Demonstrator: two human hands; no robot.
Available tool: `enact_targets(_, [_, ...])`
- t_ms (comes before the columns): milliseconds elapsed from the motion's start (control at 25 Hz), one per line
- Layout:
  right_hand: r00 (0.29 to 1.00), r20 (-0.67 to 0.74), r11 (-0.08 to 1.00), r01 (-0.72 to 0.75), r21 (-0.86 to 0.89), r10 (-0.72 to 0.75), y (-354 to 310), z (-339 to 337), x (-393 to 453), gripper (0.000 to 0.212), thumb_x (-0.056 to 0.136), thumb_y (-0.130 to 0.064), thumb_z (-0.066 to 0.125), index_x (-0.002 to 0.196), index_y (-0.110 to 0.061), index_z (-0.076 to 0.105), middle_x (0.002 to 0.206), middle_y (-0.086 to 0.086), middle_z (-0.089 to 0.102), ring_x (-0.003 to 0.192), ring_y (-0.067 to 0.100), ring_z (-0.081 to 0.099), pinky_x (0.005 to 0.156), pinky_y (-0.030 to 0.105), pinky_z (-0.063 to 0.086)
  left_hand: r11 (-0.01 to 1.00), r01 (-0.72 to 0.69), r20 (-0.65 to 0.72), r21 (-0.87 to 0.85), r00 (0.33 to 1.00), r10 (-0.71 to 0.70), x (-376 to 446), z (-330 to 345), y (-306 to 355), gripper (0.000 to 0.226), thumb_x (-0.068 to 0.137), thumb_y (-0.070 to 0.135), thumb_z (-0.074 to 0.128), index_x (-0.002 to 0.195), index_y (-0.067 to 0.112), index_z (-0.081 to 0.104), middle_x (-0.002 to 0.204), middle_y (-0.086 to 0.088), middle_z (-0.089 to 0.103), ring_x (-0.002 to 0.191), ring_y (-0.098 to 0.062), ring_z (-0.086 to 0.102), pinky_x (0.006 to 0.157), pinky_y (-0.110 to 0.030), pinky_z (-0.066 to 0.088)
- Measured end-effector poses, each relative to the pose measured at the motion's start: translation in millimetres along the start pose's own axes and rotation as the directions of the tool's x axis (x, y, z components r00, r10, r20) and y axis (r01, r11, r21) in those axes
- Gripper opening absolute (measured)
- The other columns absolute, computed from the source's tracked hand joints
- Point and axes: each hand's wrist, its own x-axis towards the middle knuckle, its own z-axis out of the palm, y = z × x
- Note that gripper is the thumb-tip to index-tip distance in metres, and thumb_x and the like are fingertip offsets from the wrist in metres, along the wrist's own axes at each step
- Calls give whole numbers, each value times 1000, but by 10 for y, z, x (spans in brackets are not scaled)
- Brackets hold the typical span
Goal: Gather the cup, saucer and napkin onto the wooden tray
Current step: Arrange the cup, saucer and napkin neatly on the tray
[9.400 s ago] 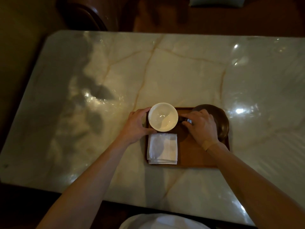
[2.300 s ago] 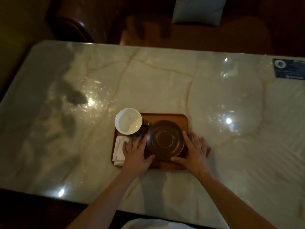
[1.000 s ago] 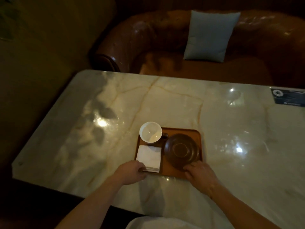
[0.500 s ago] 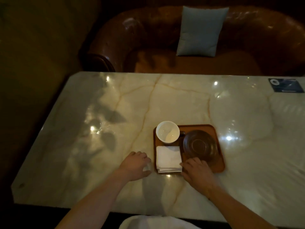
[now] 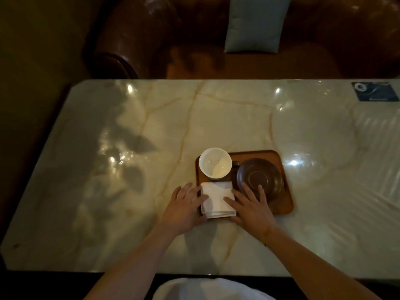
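Note:
A wooden tray (image 5: 283,204) lies on the marble table a little right of centre. On its back left corner stands a white cup (image 5: 215,162) with a dark handle. A dark brown saucer (image 5: 259,178) sits on the tray's right half. A folded white napkin (image 5: 217,199) lies on the front left of the tray. My left hand (image 5: 184,207) rests flat at the napkin's left edge, thumb on the napkin. My right hand (image 5: 252,205) lies flat at its right edge, fingers spread over the tray and touching the saucer's rim. Neither hand grips anything.
The marble table (image 5: 129,169) is glossy with light glare. A dark blue card (image 5: 371,94) lies at the far right corner. Beyond the far edge stands a brown leather sofa (image 5: 151,40) with a pale blue cushion (image 5: 255,24).
Both hands have closed in on the napkin: the left moved right onto its left edge, the right slid up beside it. Cup, saucer and tray keep their arrangement.

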Motion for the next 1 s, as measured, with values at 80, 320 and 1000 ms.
enact_targets(80, [1000, -14, 1000, -1, 0, 1, 1, 22, -5, 60, 91, -61, 42, 146, -41, 29, 159, 0, 28, 150, 31, 3, 109, 66, -14, 1000, 14, -4, 13, 1000, -14, 23, 20, 43, 61, 83, 62, 52, 138, 38, 39, 156, -2, 27, 146, -29, 15, 118, -51, 13])
enact_targets(320, [1000, -22, 1000, 10, 17, -10, 43, 51, -1, 56, 93, -61, 37, 145, -44, 29, 160, -4, 24, 150, 30, 0, 111, 68, -12, 999, 28, -62, 40, 998, -25, 21, 71, 98, 51, 84, 60, 54, 129, 36, 50, 149, -5, 40, 140, -32, 31, 114, -53, 21])
enact_targets(1000, [999, -39, 999, 14, 31, -13, 73, 46, 103, 51, 94, -56, 42, 143, -46, 32, 159, -7, 26, 149, 32, 1, 110, 67, -15, 997, 20, -64, 69, 998, -15, 72, 111, 51, 52, 83, 60, 57, 128, 36, 49, 151, 3, 37, 140, -28, 31, 114, -54, 22])
